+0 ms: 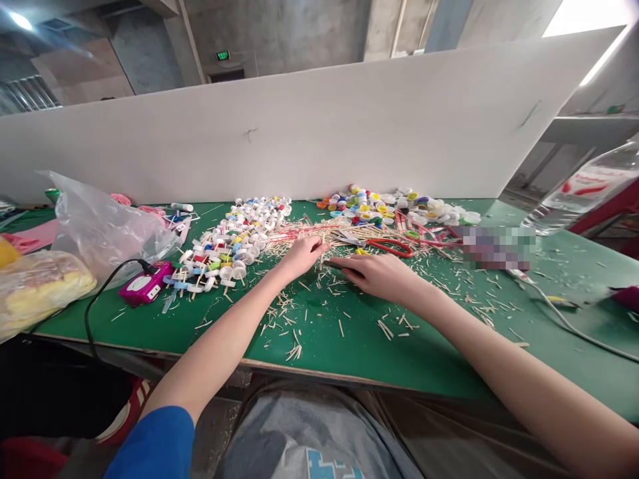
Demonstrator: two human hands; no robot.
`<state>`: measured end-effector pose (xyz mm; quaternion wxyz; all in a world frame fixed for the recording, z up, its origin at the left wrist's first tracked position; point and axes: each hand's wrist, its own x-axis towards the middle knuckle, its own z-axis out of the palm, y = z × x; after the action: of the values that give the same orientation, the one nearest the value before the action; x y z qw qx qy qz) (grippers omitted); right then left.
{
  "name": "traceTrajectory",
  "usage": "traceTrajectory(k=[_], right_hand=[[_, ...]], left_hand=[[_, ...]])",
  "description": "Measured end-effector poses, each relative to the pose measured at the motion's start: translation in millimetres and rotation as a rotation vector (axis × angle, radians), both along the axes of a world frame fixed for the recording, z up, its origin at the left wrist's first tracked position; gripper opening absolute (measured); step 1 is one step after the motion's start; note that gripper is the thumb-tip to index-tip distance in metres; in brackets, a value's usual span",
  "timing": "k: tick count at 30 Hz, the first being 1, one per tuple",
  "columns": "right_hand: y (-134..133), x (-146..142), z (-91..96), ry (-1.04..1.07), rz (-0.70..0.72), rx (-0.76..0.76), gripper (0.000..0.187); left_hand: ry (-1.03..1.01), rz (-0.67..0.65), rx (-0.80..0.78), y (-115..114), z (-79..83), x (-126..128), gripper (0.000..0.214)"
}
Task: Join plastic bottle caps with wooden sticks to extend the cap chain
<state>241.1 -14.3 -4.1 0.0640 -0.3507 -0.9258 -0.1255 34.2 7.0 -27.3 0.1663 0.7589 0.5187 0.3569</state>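
Observation:
My left hand (302,256) is closed, its fingertips pinching a thin wooden stick (322,254) near the middle of the green table. Just to its right, my right hand (373,271) is closed around a small dark knife (340,265), whose tip points at the stick. Behind my hands lies a heap of loose wooden sticks (369,233), with scissors with orange handles (394,248) on top. Slivers and cut bits of wood (294,349) are scattered around and below both hands.
Left of the sticks, bottle caps joined with sticks (234,249) form a pile. Loose coloured caps (384,205) lie at the back. A purple power adapter (144,285), plastic bag (107,219) and bagged bread (44,283) stand left; a water bottle (584,189) right. A white panel (299,140) borders the back.

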Motion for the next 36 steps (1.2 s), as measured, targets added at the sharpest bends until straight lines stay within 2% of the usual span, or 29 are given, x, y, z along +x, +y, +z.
traceTrajectory(k=[4,9,12,22,30,33,36], right_hand=[[-1.6,1.1,3.1,0.007,0.008,-0.012,0.043],[-3.8,-8.5,-1.9,-0.082,-0.068,0.036,0.045],[-3.9,-14.1,-4.7,-0.083,-0.062,0.037,0.045],[3.3,-12.1,-6.2,0.030,0.086,-0.073,0.043],[1.9,-7.6,-5.7,0.077,0.037,-0.171,0.040],[-1.1,-6.9,-7.6,0.105,0.007,-0.132,0.042],[-3.8,-8.5,-10.8,0.052,-0.043,-0.002,0.044]], left_hand=[[-0.001,-0.002,-0.004,0.1,-0.3,0.6,0.036],[-0.017,-0.011,-0.006,2.9,-2.8,0.7,0.035],[-0.021,0.009,-0.003,5.4,-5.4,-0.8,0.035],[-0.021,-0.009,-0.007,4.4,-5.7,-1.9,0.031],[0.004,0.015,-0.004,5.8,-6.4,-2.8,0.035],[0.015,0.015,-0.033,5.4,-5.3,-3.5,0.033],[0.029,0.012,-0.058,5.4,-4.1,-3.7,0.032]])
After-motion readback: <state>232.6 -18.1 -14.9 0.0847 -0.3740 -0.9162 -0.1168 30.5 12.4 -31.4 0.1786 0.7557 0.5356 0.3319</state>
